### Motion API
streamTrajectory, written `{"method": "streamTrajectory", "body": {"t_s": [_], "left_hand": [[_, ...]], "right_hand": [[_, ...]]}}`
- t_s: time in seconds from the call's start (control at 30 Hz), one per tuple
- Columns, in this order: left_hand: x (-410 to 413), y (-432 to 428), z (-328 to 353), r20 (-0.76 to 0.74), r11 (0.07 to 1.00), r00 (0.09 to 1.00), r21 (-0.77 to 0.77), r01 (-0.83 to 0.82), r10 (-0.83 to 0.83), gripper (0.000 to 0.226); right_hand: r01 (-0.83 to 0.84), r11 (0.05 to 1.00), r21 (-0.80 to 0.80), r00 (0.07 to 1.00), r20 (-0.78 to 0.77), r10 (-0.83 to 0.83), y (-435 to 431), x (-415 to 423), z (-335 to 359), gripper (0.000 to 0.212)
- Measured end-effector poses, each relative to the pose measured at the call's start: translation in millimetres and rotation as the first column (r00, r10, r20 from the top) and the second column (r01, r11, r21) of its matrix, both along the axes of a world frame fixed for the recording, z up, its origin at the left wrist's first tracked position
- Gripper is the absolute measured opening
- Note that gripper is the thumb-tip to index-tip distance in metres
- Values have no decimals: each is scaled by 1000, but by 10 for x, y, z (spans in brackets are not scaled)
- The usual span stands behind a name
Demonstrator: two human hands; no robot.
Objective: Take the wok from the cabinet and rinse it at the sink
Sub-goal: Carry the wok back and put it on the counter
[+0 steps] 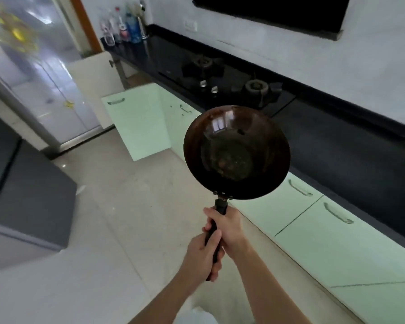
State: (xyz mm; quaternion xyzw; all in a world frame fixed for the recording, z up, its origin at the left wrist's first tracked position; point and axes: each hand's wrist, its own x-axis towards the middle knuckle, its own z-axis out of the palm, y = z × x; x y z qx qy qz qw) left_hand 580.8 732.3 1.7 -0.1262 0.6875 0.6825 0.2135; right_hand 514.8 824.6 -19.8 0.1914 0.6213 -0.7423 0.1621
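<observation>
Dark, seasoned metal: one wok [236,152], round, its bowl facing up toward my camera, with a glossy upper wall that catches a window reflection and a dull, crusted patch at the bottom. I have it held out in the air in front of me, over the pale tiled floor [131,206] and just beside the counter run, not resting on anything.

Grip, item by item:
- Handle [216,232]: black, straight, riveted to the rim nearest me. Both my hands are closed around it.
- Right hand [228,228]: higher on the handle, closer to the bowl, fingers wrapped fully round, thumb side toward the wok.
- Left hand [205,253]: directly below the right and touching it, fingers curled tight over the lower end of the handle; a short stub of handle shows beneath it.

Surroundings, placed from the grip:
- Beyond the bowl and to the right: black countertop [337,141] with a two-burner gas hob [232,83] set in it, its nearer edge hidden behind the wok's rim.
- Right of my hands: pale green cabinet doors [337,249] under the counter, shut, with metal bar handles.
- Beyond the bowl and to the left: one pale green cabinet door [136,122] standing open, swung out over the floor.
- Far beyond, at the counter's end: a cluster of bottles [123,26], too blurred for me to tell apart.
- Far left of my hands: a grey unit [31,195], and beyond it glass doors [45,73].
</observation>
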Motion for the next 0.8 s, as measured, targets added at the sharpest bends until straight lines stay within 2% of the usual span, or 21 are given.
{"method": "streamTrajectory", "body": {"t_s": [0.27, 0.4, 0.57, 0.8], "left_hand": [[-443, -733, -22, 31, 969, 969, 13, -246, 246, 38], [-777, -1028, -56, 20, 944, 944, 10, -330, 330, 40], [-1399, -1334, -23, 58, 898, 898, 23, -439, 437, 36], [-2505, -1759, 92, 49, 826, 825, 22, -564, 562, 34]], "right_hand": [[-223, 975, 11, 974, 39, 222, -918, -659, -75, 14], [-328, 945, 7, 944, 39, 327, -1316, -1065, -101, 15], [-432, 901, -34, 900, 44, 433, -1726, -1740, -103, 19], [-580, 815, -10, 815, 1, 580, -2283, -2915, 42, 23]]}}
